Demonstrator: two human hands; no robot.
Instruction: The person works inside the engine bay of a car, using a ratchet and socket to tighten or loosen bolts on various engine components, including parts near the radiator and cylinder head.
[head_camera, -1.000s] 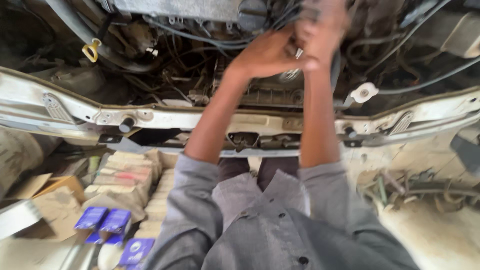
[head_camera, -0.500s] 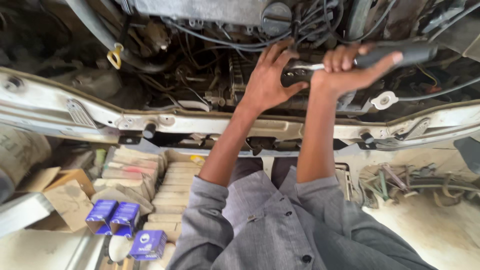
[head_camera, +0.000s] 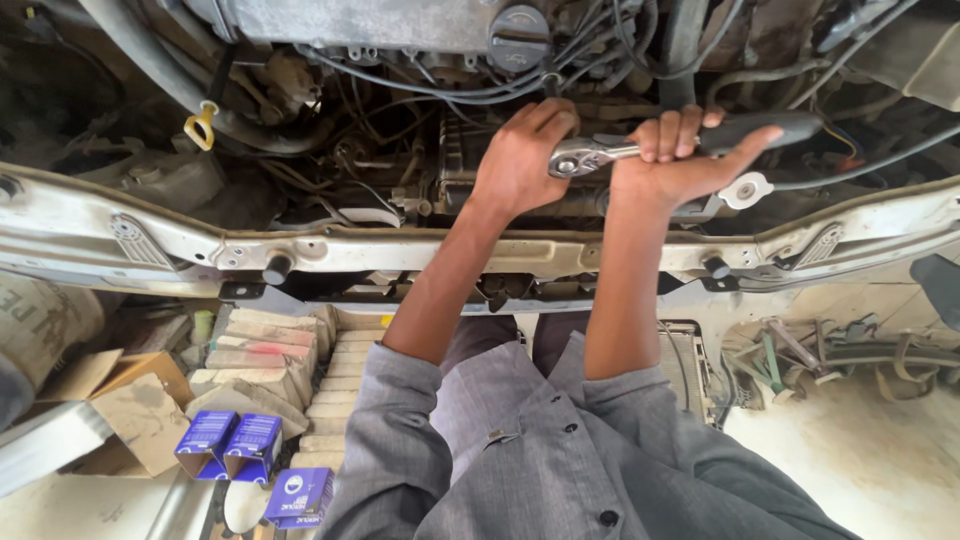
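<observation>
A: What is in front of you, starting with the biggest thing?

B: You lean over an open engine bay (head_camera: 400, 120), dark and crowded with hoses and wires. A white, scuffed crossmember (head_camera: 200, 245) runs across the view below it, from edge to edge. Both your forearms reach over that crossmember into the bay, and your grey sleeves fill the bottom middle.

A: What lies on the ground?

B: To your left, a stack of pale blocks (head_camera: 265, 370), an open cardboard box (head_camera: 125, 410), and three small blue boxes (head_camera: 250, 460) close together near the bottom edge.

A: And inside the bay?

B: A black round cap (head_camera: 520, 38) sits on top of the engine, above your left hand. A yellow dipstick loop (head_camera: 203, 128) is far to the left. A white round cap (head_camera: 745, 190) sits just beside your right wrist.

A: What are your hands doing?

B: Your right hand (head_camera: 680, 160) is closed around the dark handle of a ratchet (head_camera: 640, 150), which lies level across the middle of the bay. Your left hand (head_camera: 520, 160) is curled over the ratchet's shiny head, fingers pressing it from above. The head is between your two hands; what it sits on is hidden.
</observation>
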